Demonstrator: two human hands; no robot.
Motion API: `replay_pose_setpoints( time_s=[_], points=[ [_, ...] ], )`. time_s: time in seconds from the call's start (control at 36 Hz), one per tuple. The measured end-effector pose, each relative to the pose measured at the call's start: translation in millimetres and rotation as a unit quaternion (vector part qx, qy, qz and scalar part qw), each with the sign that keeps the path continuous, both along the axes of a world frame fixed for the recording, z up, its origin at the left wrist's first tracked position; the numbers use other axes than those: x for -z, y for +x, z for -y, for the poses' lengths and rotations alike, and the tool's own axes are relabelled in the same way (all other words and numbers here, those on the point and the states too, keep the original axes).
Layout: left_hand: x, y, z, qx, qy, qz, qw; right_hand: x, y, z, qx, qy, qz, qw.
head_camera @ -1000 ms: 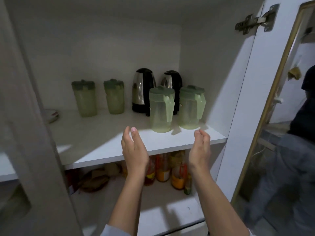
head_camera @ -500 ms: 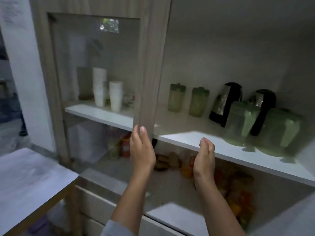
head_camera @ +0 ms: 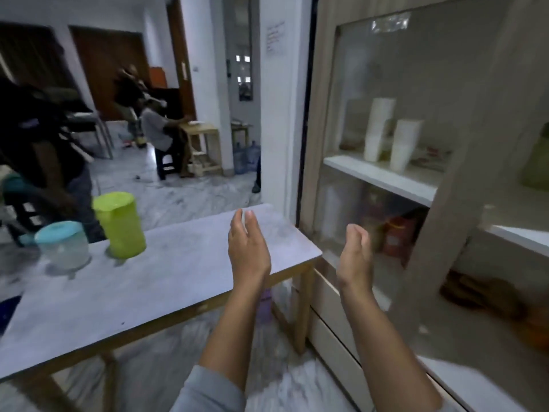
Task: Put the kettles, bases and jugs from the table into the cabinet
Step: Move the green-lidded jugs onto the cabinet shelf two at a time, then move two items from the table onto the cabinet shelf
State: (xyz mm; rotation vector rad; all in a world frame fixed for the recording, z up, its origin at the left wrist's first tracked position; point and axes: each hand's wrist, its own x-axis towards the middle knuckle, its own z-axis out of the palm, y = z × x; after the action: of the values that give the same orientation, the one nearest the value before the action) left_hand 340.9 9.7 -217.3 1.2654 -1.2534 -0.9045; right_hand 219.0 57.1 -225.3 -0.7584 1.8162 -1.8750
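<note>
A lime-green jug and a clear jug with a light blue lid stand at the far left of the grey table. My left hand hovers empty over the table's right end, fingers straight. My right hand is empty too, fingers loosely curled, in front of the cabinet's glass door. At the right edge a pale green jug shows blurred on the cabinet shelf. No kettles are in sight.
White cups stand stacked behind the glass on the shelf. A person in dark clothes stands at the table's far left. Another person sits at a small wooden table across the room. Drawers run below the cabinet.
My view has swung left from the open cabinet shelf to the table. Both empty hands came along, away from the shelf with the kettles and green jugs.
</note>
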Motion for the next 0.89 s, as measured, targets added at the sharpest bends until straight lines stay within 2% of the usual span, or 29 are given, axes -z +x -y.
replay_pose_setpoints(
  time_s=[0.39, 0.53, 0.69, 0.89],
  points=[
    [-2.0, 221.9, 94.0, -0.187, -0.011, -0.036, 0.982, -6.6, 202.8, 141.8, -0.209, 0.019, -0.006, 0.978],
    [4.4, 305.8, 130.6, -0.251, 0.015, -0.050, 0.967, 4.3, 282.7, 192.3, -0.272, 0.042, -0.001, 0.961],
    [27.3, 372.6, 168.1, -0.277, 0.068, -0.064, 0.956, 27.3, 346.6, 240.0, -0.308, 0.080, 0.013, 0.948],
    [63.4, 415.1, 211.8, -0.285, 0.138, -0.081, 0.945, 54.1, 386.2, 295.4, -0.334, 0.126, 0.018, 0.934]
  ],
)
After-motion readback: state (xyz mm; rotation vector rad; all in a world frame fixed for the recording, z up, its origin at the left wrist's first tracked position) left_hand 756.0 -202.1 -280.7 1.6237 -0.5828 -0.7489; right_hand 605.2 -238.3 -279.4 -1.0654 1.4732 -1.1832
